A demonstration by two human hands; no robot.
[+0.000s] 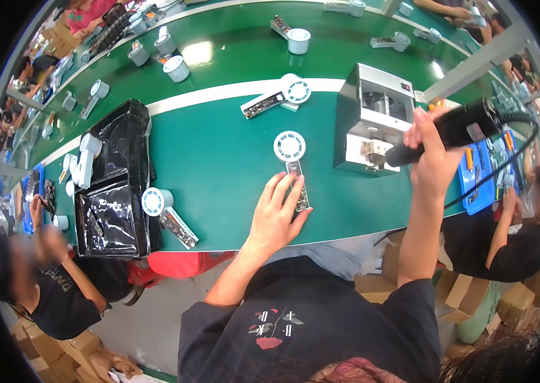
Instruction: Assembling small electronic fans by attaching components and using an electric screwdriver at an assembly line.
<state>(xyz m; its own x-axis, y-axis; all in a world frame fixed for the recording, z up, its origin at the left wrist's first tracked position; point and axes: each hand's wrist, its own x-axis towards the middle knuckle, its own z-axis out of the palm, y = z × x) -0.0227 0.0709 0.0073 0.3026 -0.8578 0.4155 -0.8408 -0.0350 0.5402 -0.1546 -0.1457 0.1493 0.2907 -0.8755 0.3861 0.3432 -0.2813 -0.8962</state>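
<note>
My right hand [433,150] is wrapped around a black electric screwdriver [468,127] with a cord. Its tip end points left and meets the front of a silver-grey screw feeder [375,121]. My left hand [276,210] lies with fingers stretched out over the uncovered handle of a pale blue and white handheld fan [289,147]. The fan's round head points away from me, and circuit parts show in the handle beside my fingers. Just beyond lies a second fan [296,91], its handle open too. To the left, another opened fan [157,202] rests by a black tray.
The black plastic-lined tray [113,217] stands at the left of the green table [219,147]. Beyond a white strip, a green conveyor [238,45] carries several fans. A blue bin [477,179] sits at right, near the screwdriver cord [500,163]. People sit on both sides.
</note>
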